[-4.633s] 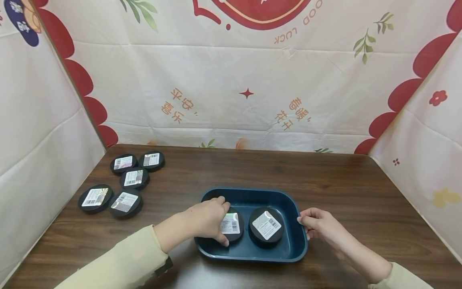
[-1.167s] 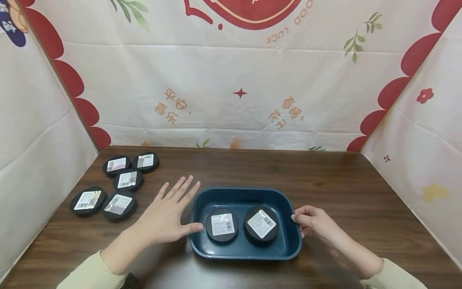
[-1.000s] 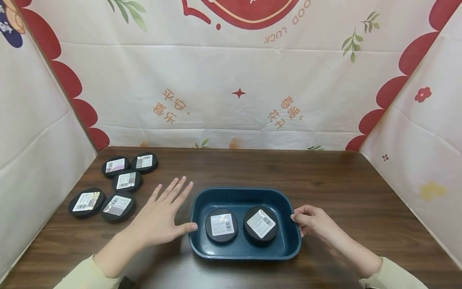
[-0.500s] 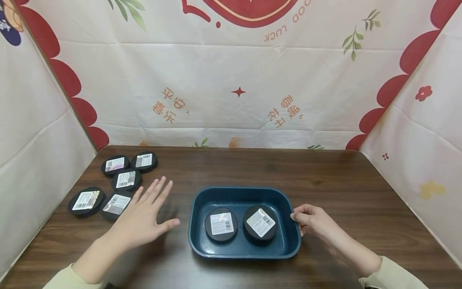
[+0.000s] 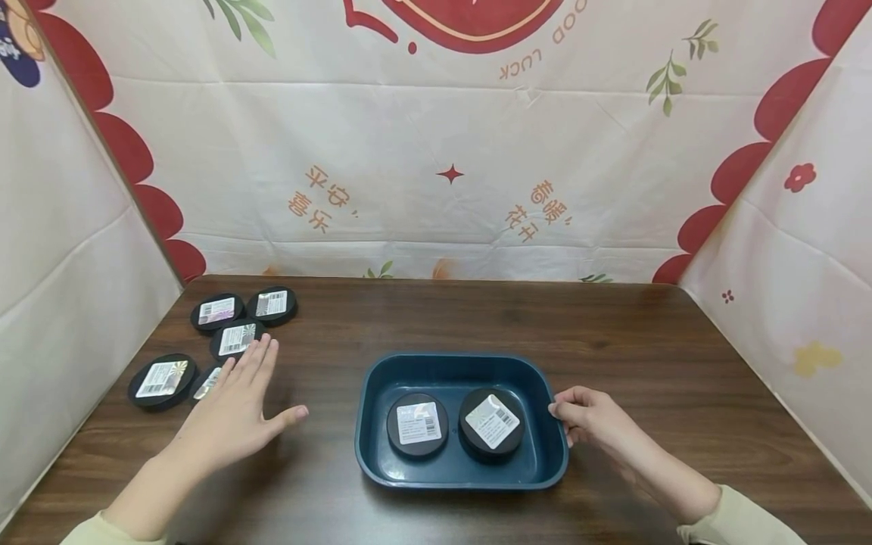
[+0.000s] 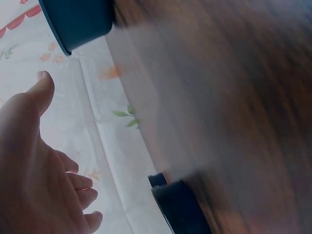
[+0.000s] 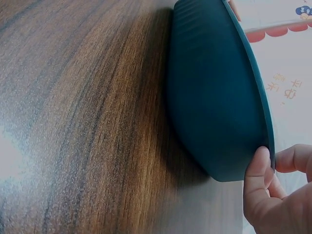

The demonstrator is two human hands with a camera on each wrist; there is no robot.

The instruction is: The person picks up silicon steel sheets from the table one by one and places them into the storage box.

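Head view: right hand [image 5: 590,416] in a pinch on blue tray [image 5: 453,376], left hand [image 5: 233,420] straight-fingered near black discs [image 5: 160,382].

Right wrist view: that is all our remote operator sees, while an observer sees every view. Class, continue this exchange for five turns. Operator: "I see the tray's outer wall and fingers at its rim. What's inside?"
Observer: Inside the blue tray, two black round cases show side by side.
Operator: Is the left hand touching the tray too?
Observer: No, the left hand is apart from it, fingers straight.
Operator: Any more cases outside?
Observer: Yes, five labelled cases lie to the left of the tray in the head view.
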